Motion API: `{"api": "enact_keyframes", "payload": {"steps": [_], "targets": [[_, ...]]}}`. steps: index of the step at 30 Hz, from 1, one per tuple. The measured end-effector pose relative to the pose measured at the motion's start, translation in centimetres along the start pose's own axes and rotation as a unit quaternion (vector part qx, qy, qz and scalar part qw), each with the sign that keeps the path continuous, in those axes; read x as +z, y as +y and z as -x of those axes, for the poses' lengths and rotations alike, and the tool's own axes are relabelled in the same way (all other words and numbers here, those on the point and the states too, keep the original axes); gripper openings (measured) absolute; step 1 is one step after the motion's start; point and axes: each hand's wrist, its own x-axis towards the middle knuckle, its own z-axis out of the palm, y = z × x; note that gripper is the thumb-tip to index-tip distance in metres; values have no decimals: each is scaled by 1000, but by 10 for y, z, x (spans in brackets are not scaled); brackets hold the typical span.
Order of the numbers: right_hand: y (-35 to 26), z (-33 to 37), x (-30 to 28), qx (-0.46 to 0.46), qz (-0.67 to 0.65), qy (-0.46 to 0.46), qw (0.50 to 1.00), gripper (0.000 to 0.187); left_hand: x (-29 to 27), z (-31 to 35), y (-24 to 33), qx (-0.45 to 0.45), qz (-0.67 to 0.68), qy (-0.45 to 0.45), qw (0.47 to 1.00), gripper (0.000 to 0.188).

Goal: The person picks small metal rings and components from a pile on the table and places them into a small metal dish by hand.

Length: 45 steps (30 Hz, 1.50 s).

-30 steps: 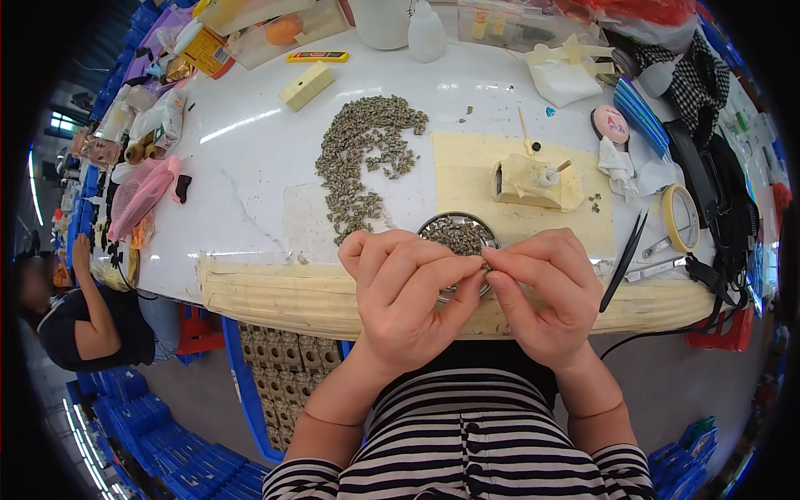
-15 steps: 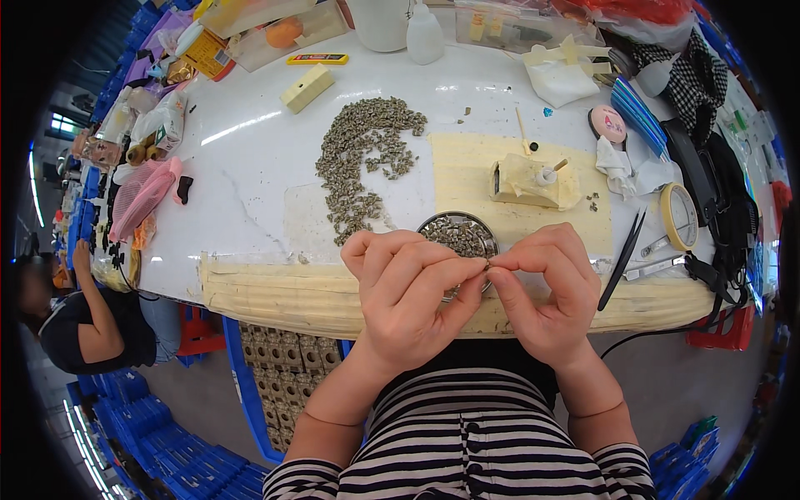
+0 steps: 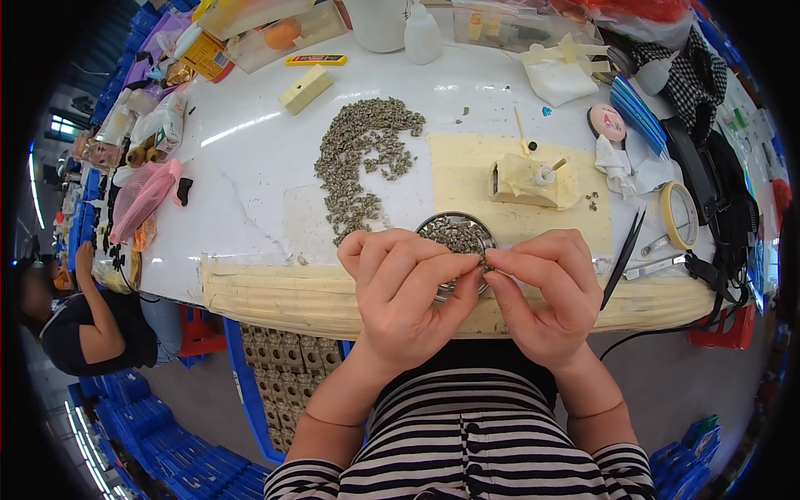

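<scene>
Above the near edge of the table, my left hand (image 3: 404,304) and my right hand (image 3: 550,292) meet fingertip to fingertip. Each is closed in a pinch of thumb and forefinger on a small metal part (image 3: 484,262) that is mostly hidden by the fingertips. Just behind them sits a round metal dish (image 3: 489,232) filled with small metal parts (image 3: 454,233); my fingers cover its near side. Farther back and to the left, a curved pile of similar small metal parts (image 3: 342,158) lies loose on the white tabletop.
Black tweezers (image 3: 623,258) and a tape roll (image 3: 679,217) lie at the right. A tape-wrapped block (image 3: 533,182) stands behind the dish. A blue crate of metal blocks (image 3: 287,379) is below the table edge. Another person (image 3: 100,325) sits at far left.
My fingertips have shifted slightly left, and the right thumb and forefinger have changed their hold a little. A bit more of the small metal part shows between them.
</scene>
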Motion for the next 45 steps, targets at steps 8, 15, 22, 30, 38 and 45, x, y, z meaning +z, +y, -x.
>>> {"api": "enact_keyframes", "payload": {"steps": [8,15,22,30,38,45], "targets": [[1,3,0,-8,7,2,1000,29,0,0,-1,-3,3,2,1000,20],[1,3,2,0,9,4,1000,28,0,0,-1,-3,-3,4,1000,20],[1,3,3,7,17,-5,1000,26,-1,0,0,-6,3,7,1000,21],[2,1,2,70,-56,-45,995,20,-2,1,-3,20,18,-3,1000,24],[0,0,1,61,-20,-16,998,20,1,1,-1,4,-4,-5,1000,22],[-1,1,3,25,8,-10,1000,25,1,-1,-2,-12,1,-6,1000,21]]}}
